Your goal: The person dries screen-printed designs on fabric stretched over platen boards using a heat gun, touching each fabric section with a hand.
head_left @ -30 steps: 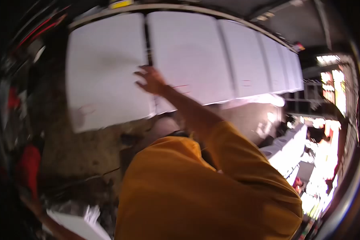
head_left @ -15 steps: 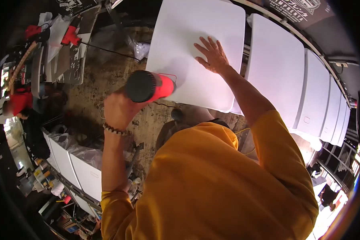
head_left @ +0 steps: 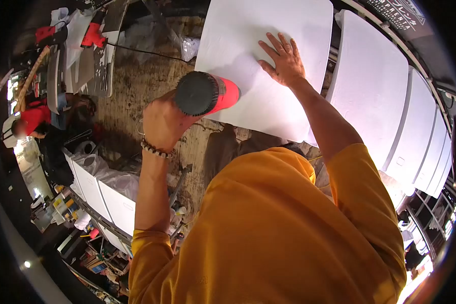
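My left hand (head_left: 162, 121) is wrapped round a red heat gun (head_left: 226, 95) with a black ribbed rear cap. The gun hangs over the near left edge of a white rounded-corner panel (head_left: 238, 30), its nozzle hidden behind the body. My right hand (head_left: 285, 63) lies on the panel's surface with the fingers spread, holding nothing. A beaded bracelet circles my left wrist.
More white panels (head_left: 367, 86) stand in a row on the right. Boxes (head_left: 106, 195) with clear plastic are at lower left. A red tool (head_left: 93, 36) with a black cord lies on a board. A person in red (head_left: 35, 119) is at far left.
My view has shifted, so the panel, both hands and the heat gun appear farther right. My left hand still grips the gun, and my right hand stays spread on the panel.
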### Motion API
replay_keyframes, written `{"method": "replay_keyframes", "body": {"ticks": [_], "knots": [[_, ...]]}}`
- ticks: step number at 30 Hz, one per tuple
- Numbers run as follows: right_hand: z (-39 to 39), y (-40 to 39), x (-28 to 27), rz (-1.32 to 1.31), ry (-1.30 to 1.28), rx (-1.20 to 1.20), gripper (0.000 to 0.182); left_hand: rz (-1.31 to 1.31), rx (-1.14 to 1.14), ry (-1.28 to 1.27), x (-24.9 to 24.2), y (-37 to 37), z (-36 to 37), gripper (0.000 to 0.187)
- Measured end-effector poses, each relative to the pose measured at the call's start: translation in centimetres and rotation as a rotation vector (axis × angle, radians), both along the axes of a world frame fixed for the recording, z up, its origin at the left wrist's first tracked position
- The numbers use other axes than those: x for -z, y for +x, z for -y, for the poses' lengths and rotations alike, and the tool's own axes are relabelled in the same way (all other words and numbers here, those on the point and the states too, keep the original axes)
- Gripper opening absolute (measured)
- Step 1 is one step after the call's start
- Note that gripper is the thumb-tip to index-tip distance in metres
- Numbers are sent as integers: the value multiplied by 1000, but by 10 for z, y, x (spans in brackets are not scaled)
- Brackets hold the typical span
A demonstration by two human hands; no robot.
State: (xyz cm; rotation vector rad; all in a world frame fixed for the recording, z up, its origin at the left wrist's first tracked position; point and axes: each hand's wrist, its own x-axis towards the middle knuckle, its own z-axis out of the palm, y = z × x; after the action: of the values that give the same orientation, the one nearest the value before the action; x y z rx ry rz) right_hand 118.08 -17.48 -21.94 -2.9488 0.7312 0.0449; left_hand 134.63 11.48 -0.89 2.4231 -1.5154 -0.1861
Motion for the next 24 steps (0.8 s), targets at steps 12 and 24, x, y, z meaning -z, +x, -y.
{"method": "replay_keyframes", "body": {"ticks": [12,24], "knots": [[-1,-2,6,128,22,-3,65,54,-15,-2,6,9,0,42],[0,0,1,-1,-30,-4,66,141,-178,98,-18,49,-48,50]]}}
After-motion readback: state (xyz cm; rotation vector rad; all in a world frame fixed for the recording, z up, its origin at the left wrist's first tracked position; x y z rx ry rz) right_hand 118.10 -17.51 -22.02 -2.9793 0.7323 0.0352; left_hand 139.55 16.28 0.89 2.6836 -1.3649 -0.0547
